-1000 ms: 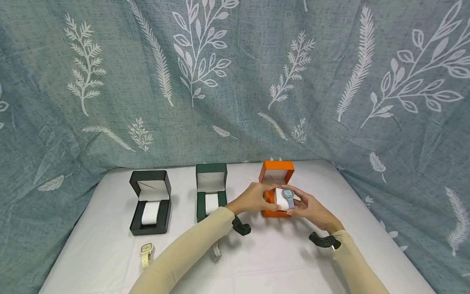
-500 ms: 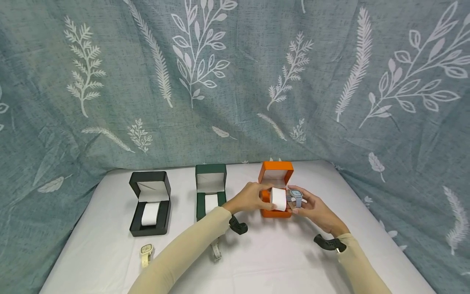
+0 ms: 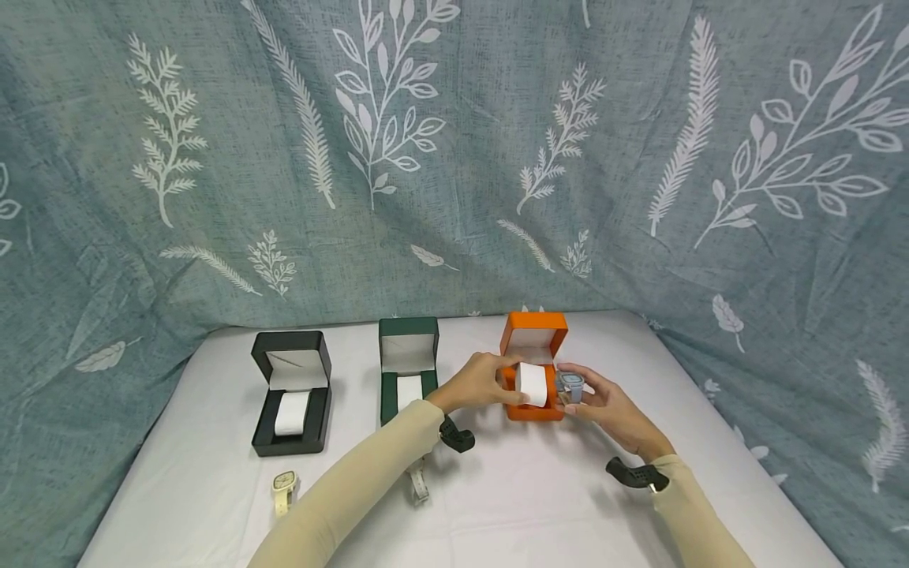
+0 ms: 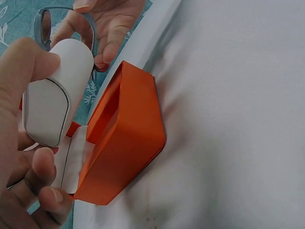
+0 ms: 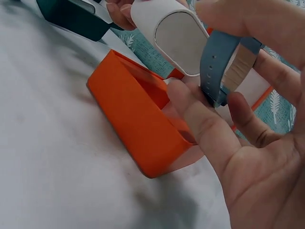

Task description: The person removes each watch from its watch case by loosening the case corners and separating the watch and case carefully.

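My left hand (image 3: 479, 383) grips a white watch cushion (image 3: 531, 384) between thumb and fingers, over the orange watch box (image 3: 536, 412) whose lid stands raised. Just to its right, my right hand (image 3: 611, 406) holds a light blue wristwatch (image 3: 571, 384) by thumb and fingers. In the left wrist view the looped blue strap (image 4: 94, 36) shows past the far end of the cushion (image 4: 71, 57). The right wrist view has the buckled watch strap (image 5: 217, 67) close beside the cushion's flat end (image 5: 178, 40), with the box (image 5: 136, 117) below both.
A green watch box (image 3: 409, 339) and a black watch box (image 3: 289, 394) stand open to the left, each with a white cushion. A cream watch (image 3: 284, 489) lies near the black box. Another light watch (image 3: 417, 483) is partly behind the left sleeve.
The blue watch was around the cushion and has come off its right end in my right hand. The cushion has shifted slightly left with my left hand.
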The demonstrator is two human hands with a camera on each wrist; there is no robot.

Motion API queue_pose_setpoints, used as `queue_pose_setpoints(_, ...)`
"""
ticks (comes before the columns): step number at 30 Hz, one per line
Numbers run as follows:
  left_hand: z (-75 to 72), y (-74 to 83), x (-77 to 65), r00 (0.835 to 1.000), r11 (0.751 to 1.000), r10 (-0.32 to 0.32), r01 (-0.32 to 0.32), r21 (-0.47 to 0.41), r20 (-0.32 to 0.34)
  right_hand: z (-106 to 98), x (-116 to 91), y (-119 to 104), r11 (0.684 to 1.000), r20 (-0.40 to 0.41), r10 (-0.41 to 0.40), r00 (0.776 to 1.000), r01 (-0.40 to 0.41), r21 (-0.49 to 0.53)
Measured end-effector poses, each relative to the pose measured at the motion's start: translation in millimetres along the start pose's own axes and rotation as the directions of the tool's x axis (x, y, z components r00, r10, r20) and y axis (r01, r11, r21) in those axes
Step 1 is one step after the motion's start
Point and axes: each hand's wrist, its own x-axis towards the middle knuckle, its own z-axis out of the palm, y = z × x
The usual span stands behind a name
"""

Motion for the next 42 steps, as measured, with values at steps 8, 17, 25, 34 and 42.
queue_pose_setpoints(8, 0.0, 0.3, 0.3, 1.000, 1.000, -0.009, 0.009, 0.009, 0.007, 6.2, 0.3, 2.3, 0.998, -0.062, 0.022, 0.998, -0.025, -0.057)
queue_pose_setpoints(17, 0.3, -0.3, 0.2, 1.000, 1.000, -0.014, 0.015, -0.014, 0.015, 6.1, 0.0, 4.0, 0.999, -0.054, -0.003, 0.999, 0.000, -0.046)
queue_pose_setpoints(25, 0.0, -2.0, 1.6, 1.000, 1.000, -0.007, 0.007, 0.009, 0.014, 5.1, 1.1, 3.6, 0.993, -0.047, 0.015, 0.999, -0.021, -0.114)
queue_pose_setpoints(34, -2.8, -1.3, -1.5, 1.000, 0.999, -0.030, 0.030, 0.038, 0.002, 10.4, 1.2, 2.2, 0.986, -0.059, 0.055, 0.997, -0.063, -0.157)
queue_pose_setpoints(42, -4.0, -9.2, -1.2, 1.000, 0.998, -0.022, 0.023, 0.057, -0.010, 14.6, -3.5, 1.2, 0.987, -0.032, 0.062, 0.998, -0.066, -0.146)
